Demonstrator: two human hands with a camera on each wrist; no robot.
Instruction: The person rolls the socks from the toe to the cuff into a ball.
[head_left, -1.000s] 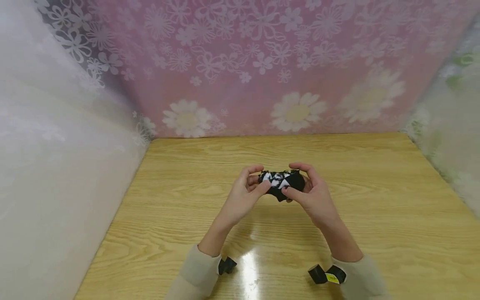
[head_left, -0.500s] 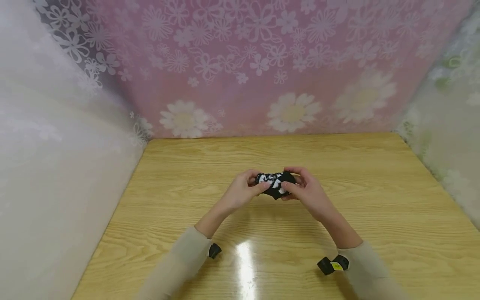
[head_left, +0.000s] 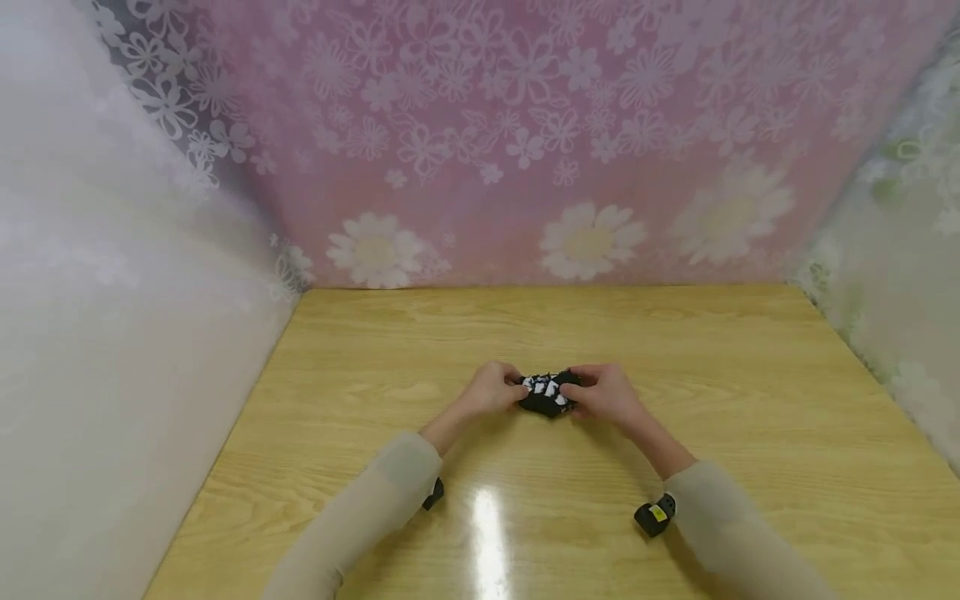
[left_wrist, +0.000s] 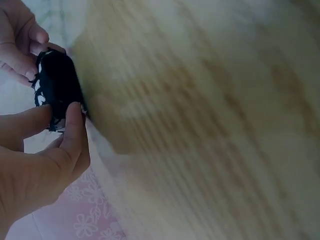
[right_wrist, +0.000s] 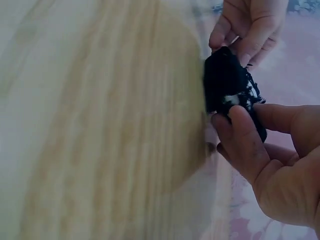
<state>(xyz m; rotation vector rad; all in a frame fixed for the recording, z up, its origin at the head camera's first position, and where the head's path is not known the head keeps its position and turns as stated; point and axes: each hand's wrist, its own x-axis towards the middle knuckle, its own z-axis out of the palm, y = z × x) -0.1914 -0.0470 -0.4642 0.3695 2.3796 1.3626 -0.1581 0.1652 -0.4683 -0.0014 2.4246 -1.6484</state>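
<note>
A small folded bundle of black-and-white knit fabric (head_left: 546, 402), with loose threads along its upper edge, is held between both hands over the middle of the table. My left hand (head_left: 491, 390) pinches its left end between thumb and fingers. At the other end, my right hand (head_left: 611, 393) grips it the same way, thumb on the near face. The left wrist view shows the fabric bundle's (left_wrist: 61, 82) plain black underside, low and close over the wood. In the right wrist view, white patches and stray threads show on the bundle (right_wrist: 225, 77) beside my fingertips.
The wooden table (head_left: 375, 350) reaches back to a pink flowered curtain (head_left: 480, 150). Pale sheets hang at the left (head_left: 135, 333) and right (head_left: 900, 317). Black wrist cameras sit at both cuffs, the right camera (head_left: 652, 518) bearing a yellow label.
Both hands have lowered and moved slightly forward with the fabric bundle, keeping their hold at its two ends. The head view has tilted up a little.
</note>
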